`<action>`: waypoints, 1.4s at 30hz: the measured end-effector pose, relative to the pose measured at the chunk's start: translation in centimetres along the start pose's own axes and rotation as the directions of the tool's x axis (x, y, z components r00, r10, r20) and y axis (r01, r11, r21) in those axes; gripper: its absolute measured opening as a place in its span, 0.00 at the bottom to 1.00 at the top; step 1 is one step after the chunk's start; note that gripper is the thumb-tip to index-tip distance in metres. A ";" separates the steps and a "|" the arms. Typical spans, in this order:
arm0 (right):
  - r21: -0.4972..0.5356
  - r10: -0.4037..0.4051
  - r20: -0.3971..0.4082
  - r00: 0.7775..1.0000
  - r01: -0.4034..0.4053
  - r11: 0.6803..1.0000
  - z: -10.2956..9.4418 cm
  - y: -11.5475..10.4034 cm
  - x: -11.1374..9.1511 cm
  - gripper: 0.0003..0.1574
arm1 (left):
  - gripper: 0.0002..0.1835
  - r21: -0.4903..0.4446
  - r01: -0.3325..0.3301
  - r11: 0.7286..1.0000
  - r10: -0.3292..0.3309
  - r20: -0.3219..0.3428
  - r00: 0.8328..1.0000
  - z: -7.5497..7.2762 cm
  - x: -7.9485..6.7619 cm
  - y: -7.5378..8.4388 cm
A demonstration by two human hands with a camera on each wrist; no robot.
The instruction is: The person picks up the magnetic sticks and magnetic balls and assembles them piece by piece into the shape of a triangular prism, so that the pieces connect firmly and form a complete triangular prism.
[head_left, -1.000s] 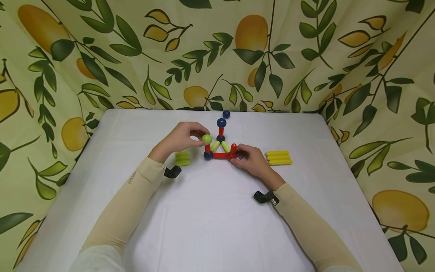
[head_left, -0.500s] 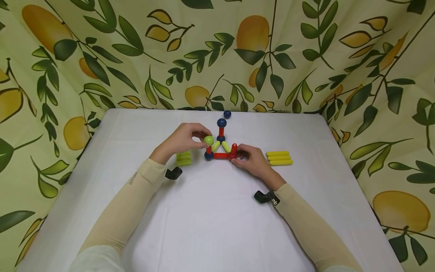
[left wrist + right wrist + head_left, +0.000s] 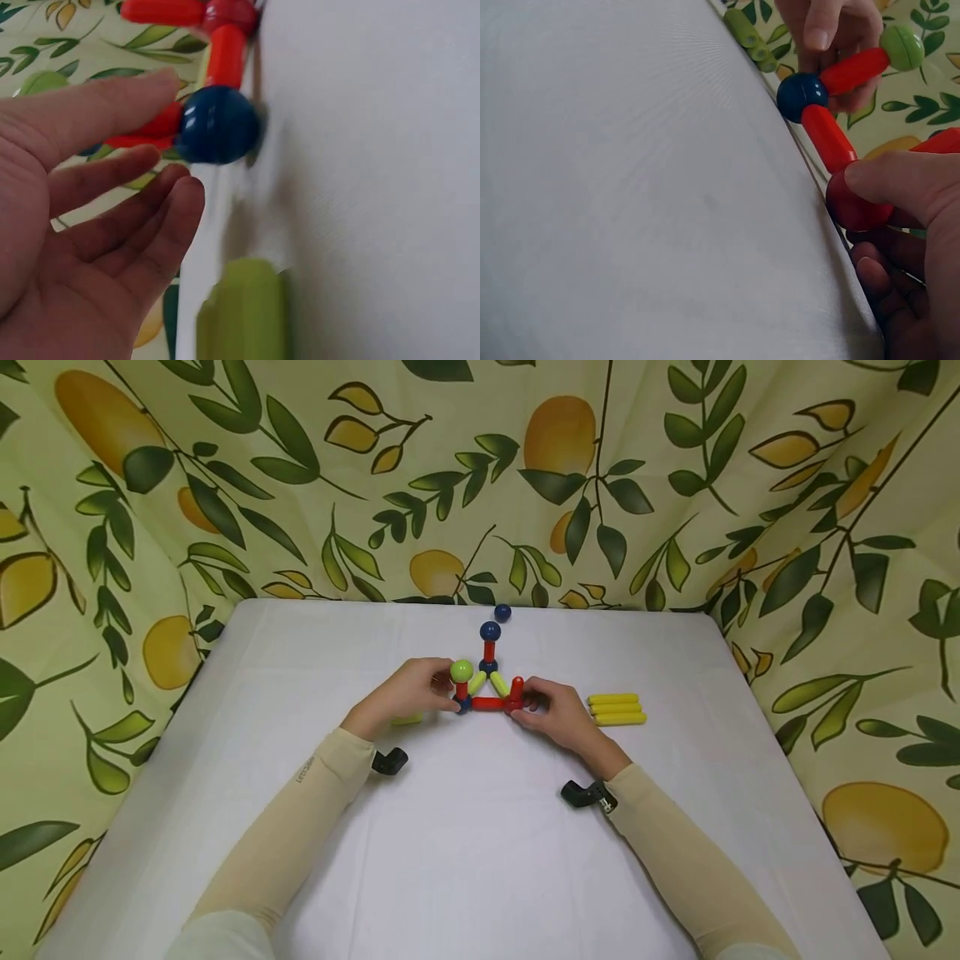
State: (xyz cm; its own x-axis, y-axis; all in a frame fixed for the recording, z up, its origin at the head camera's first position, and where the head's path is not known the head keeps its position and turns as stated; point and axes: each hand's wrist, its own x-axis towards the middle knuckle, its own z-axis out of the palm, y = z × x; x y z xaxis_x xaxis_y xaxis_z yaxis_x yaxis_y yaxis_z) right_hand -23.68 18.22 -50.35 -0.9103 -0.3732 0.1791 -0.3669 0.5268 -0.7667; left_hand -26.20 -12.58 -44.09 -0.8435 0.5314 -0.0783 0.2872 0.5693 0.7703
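Observation:
A frame of sticks and balls forms a triangle on the table. My left hand (image 3: pixel 411 691) is at its left corner, fingers loosely bent and apart beside the blue ball (image 3: pixel 217 125). From that ball rises a red stick (image 3: pixel 461 691) topped by a light green ball (image 3: pixel 461 671). At the right corner, my right hand (image 3: pixel 557 710) holds the red ball (image 3: pixel 853 204) between thumb and fingers; a short red stick (image 3: pixel 517 687) stands up from it. The back corner carries another red stick (image 3: pixel 489 651) with a blue ball (image 3: pixel 490 631) on top.
A loose blue ball (image 3: pixel 502 612) lies near the table's back edge. Several yellow sticks (image 3: pixel 615 709) lie in a row to the right of my right hand. Green sticks (image 3: pixel 244 315) lie by my left hand, mostly hidden by it in the head view. Patterned cloth hangs behind the white table (image 3: pixel 480 843).
My left hand has let go of the light green ball and moved down beside the blue corner ball. The green-topped stick stays upright. My right hand keeps its hold on the red ball.

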 end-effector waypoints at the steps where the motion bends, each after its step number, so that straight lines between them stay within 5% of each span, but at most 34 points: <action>1: -0.009 0.006 0.014 1.000 -0.006 1.000 -0.2 0.0 0.0 0.19 | 0.27 0.012 0.014 1.000 -0.014 0.003 1.000 0.5 0.1 -0.2; 6: -0.044 0.062 0.117 0.991 -0.057 0.997 -2.5 -0.6 0.6 0.24 | 0.23 0.038 0.040 0.998 -0.039 -0.031 0.999 1.9 0.6 -0.4; 10: -0.041 0.060 0.089 0.994 -0.056 0.998 -5.6 -1.9 2.2 0.22 | 0.22 0.041 0.056 0.998 -0.054 -0.055 0.997 2.3 0.7 -0.3; 19: -0.102 0.030 0.013 0.999 -0.029 0.994 -10.1 -4.6 10.2 0.19 | 0.18 0.030 0.029 0.999 -0.027 -0.066 0.997 2.3 0.1 -0.6; 28: -0.132 0.131 0.032 0.991 -0.126 0.983 -9.6 -1.8 16.4 0.17 | 0.18 0.042 -0.011 0.999 0.015 -0.074 0.997 2.6 -0.1 -1.0; 42: -0.118 0.262 0.077 0.962 -0.252 0.960 -5.5 1.7 18.6 0.29 | 0.19 0.045 0.017 0.999 -0.014 -0.068 0.998 2.3 0.2 -0.8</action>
State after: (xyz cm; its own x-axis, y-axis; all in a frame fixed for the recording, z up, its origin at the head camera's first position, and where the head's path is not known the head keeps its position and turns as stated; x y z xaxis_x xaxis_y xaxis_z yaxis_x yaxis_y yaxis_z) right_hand -42.31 16.38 -44.94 -0.9569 -0.2803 -0.0761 -0.1459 0.6905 -0.7085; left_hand -25.54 -11.45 -46.21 -0.8760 0.4800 -0.0459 0.2931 0.6056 0.7398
